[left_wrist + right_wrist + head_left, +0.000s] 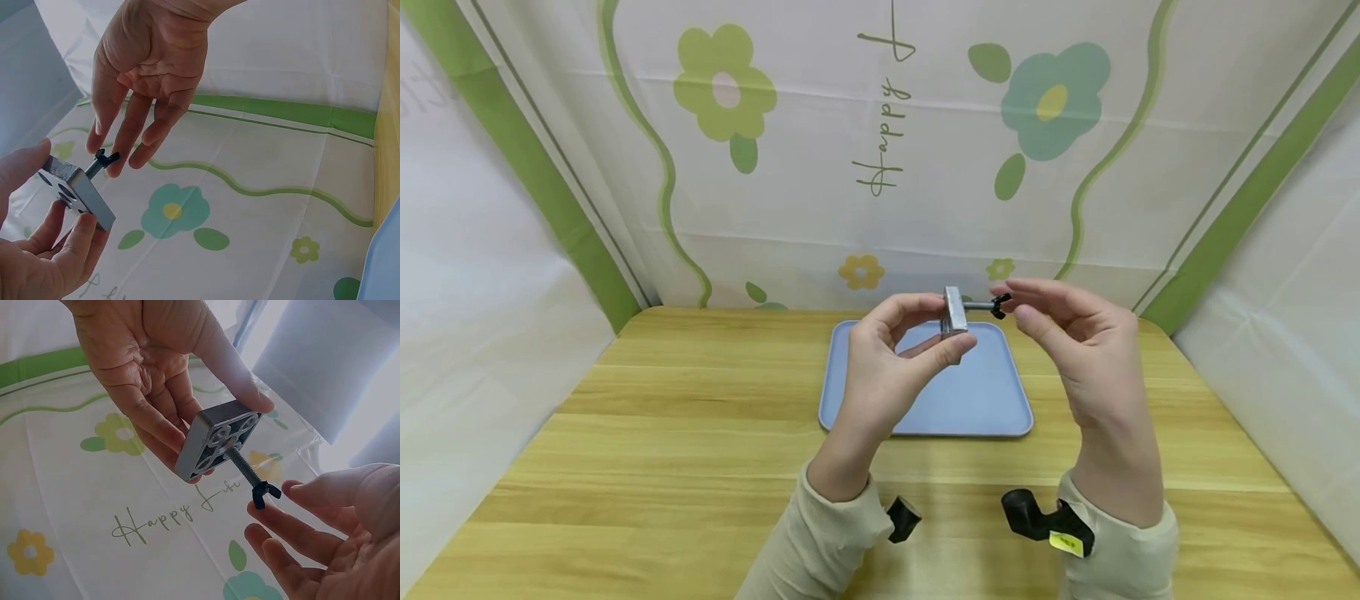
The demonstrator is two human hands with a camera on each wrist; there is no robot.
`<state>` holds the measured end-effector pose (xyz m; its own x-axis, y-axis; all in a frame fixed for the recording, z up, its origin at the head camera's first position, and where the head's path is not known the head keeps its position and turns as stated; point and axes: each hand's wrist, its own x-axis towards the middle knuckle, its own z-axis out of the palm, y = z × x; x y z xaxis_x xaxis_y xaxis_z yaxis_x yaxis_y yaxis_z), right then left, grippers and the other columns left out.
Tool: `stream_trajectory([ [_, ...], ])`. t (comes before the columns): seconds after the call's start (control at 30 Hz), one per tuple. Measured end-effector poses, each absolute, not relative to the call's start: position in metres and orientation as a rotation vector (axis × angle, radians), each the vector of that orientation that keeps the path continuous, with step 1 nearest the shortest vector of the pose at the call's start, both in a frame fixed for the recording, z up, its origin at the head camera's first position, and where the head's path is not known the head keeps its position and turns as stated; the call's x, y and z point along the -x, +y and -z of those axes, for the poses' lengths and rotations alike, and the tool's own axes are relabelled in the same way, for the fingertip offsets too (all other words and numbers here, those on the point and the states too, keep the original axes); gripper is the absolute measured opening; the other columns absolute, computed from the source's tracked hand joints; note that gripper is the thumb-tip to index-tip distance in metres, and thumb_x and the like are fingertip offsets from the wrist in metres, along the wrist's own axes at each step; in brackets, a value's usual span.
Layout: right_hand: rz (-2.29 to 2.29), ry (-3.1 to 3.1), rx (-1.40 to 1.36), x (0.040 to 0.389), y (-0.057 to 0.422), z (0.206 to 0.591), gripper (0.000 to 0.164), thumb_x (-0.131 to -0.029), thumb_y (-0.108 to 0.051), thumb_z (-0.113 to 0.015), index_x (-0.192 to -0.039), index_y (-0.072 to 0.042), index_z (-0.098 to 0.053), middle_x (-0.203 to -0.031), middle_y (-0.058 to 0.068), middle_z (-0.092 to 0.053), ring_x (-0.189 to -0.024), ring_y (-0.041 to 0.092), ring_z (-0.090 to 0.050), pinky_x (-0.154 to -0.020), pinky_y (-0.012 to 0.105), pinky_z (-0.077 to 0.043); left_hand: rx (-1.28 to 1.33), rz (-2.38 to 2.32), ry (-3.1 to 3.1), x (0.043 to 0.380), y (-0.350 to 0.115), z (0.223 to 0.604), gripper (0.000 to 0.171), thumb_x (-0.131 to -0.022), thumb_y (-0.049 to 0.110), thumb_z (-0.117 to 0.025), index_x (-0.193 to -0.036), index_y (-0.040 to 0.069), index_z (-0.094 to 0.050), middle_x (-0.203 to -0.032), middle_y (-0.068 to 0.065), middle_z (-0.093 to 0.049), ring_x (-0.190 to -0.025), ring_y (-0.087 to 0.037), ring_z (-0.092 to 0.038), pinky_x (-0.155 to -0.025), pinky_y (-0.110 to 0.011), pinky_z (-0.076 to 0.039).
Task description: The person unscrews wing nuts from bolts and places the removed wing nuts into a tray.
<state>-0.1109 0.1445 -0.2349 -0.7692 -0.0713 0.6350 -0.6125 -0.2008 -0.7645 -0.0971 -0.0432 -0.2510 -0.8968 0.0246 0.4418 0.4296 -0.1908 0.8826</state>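
My left hand (891,367) holds a small square metal block (954,310) by its edges, between thumb and fingertips, raised above the table. Ringed holes mark the block's face (226,442) in the right wrist view. From the middle of that face a threaded bolt (245,467) sticks out to the right. A black wing nut (265,492) sits at the bolt's outer end. Around it stand the loosely spread thumb and fingers of my right hand (1093,358), the fingertips right beside the wings.
A light blue tray (977,408) lies on the wooden table (700,433), behind and below the hands. White cloth walls (812,108) with printed flowers enclose the back and sides. Black wrist mounts (1030,515) stick out from both sleeves.
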Motion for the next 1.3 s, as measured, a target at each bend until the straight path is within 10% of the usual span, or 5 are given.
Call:
stream_trajectory([
  [0.37,-2.118,-1.638,-0.659,0.100,0.149,0.228,0.021,-0.096,0.007,-0.057,-0.114,0.005,-0.067,-0.082,0.010,-0.076,-0.079,0.019,-0.072,-0.069,0.023,-0.059,0.526,2.170,-1.807,0.096,-0.043,0.251,0.035,-0.080,-0.003,-0.080,-0.112,-0.003,-0.065,-0.116,-0.016,-0.066,-0.111,-0.020,-0.065,-0.090,-0.033,-0.062],
  [0.6,-2.049,-1.798,-0.579,0.101,0.147,0.229,0.012,-0.096,0.000,-0.063,-0.089,0.005,-0.071,-0.076,0.006,-0.073,-0.072,0.016,-0.071,-0.065,0.024,-0.058,0.528,2.159,-1.805,0.096,-0.042,0.251,0.036,-0.079,-0.003,-0.080,-0.112,-0.003,-0.065,-0.117,-0.016,-0.067,-0.111,-0.020,-0.065,-0.091,-0.033,-0.061],
  [1.3,-2.061,-1.883,-0.625,0.110,0.147,0.235,0.013,-0.093,0.004,-0.064,-0.104,0.005,-0.072,-0.088,0.002,-0.077,-0.082,0.012,-0.073,-0.081,0.022,-0.061,0.544,2.150,-1.809,0.096,-0.041,0.252,0.035,-0.080,-0.003,-0.080,-0.111,-0.002,-0.065,-0.117,-0.016,-0.067,-0.112,-0.020,-0.065,-0.091,-0.033,-0.061],
])
